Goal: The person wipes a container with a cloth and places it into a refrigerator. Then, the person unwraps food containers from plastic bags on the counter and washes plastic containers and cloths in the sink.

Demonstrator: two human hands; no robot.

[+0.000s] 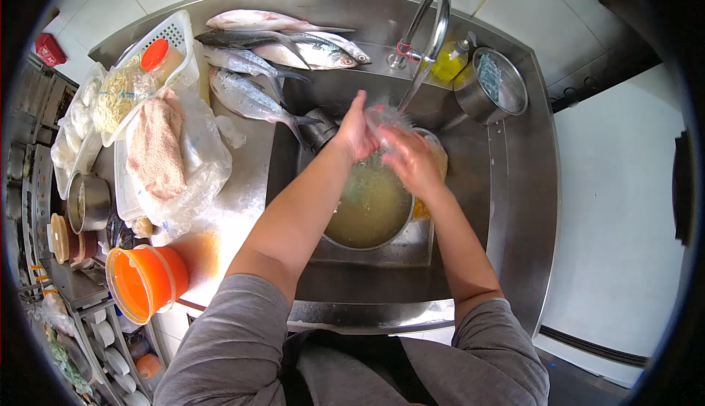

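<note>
My left hand [355, 131] is under the tap [435, 24], with its palm turned inward and its thumb pointing up. Opposite it, my right hand [413, 160] has its fingers curled against a pale see-through thing [387, 117] between the hands. Blur and running water hide what kind of thing it is. Right below both hands, a large round pot [371, 247] of cloudy yellowish water [369, 207] stands in the sink [466, 207]. A smaller metal container [320, 128] lies tilted beside my left wrist.
Several whole fish [246, 91] lie on the steel ledge at the back left. A white basket [189, 38], a pinkish cloth [158, 145] and an orange bucket [147, 281] stand left. Behind right are a bottle of yellow liquid [449, 60] and a steel pot [477, 101].
</note>
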